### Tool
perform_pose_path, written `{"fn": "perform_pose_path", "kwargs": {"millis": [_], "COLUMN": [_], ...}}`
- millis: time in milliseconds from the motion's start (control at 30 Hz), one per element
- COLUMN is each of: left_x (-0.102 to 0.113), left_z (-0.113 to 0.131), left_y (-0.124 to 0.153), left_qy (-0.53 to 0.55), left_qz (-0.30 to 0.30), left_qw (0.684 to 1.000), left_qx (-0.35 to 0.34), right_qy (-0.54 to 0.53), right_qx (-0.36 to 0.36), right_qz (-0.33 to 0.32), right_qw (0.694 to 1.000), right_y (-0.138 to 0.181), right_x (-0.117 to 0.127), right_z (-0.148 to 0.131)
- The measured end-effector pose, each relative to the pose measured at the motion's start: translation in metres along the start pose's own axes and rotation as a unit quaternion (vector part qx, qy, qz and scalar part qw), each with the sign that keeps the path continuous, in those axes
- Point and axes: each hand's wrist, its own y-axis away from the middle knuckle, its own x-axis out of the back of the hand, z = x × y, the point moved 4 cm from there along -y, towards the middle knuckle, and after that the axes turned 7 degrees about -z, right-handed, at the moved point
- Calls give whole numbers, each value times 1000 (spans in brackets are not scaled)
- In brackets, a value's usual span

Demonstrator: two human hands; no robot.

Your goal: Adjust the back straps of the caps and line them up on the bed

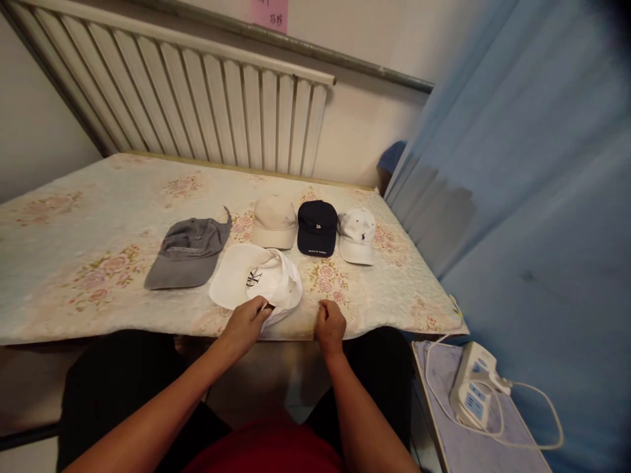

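My left hand (pixel 248 323) pinches the near edge of a white baseball cap (pixel 234 276) with black letters. That cap lies tipped on the bed, its brim pointing left. My right hand (pixel 330 322) is closed at the bed's front edge, apart from the cap; whether anything is inside its fingers is hidden. To the left rests a grey cap (pixel 190 253), its strap sticking up at the back. Behind stand a beige cap (pixel 273 223), a black cap (pixel 317 226) and a white cap with a small dark logo (pixel 357 233), side by side in a row, brims toward me.
A flowered sheet covers the bed (pixel 113 197). Behind it runs a white radiator (pixel 197 92) under a pipe. A blue curtain (pixel 517 197) hangs at the right. A power strip (pixel 476 387) with a looped white cable lies on a low side table (pixel 458 450).
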Motion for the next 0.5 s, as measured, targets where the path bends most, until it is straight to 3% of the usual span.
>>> {"fn": "perform_pose_path", "kwargs": {"millis": [500], "left_x": [-5], "left_z": [-15], "left_y": [11], "left_qy": [-24], "left_qz": [-10], "left_qw": [1000], "left_qx": [14], "right_qy": [-4], "right_qx": [4], "right_qz": [0], "right_qw": [1000], "right_y": [1], "right_x": [-1], "right_z": [0]}}
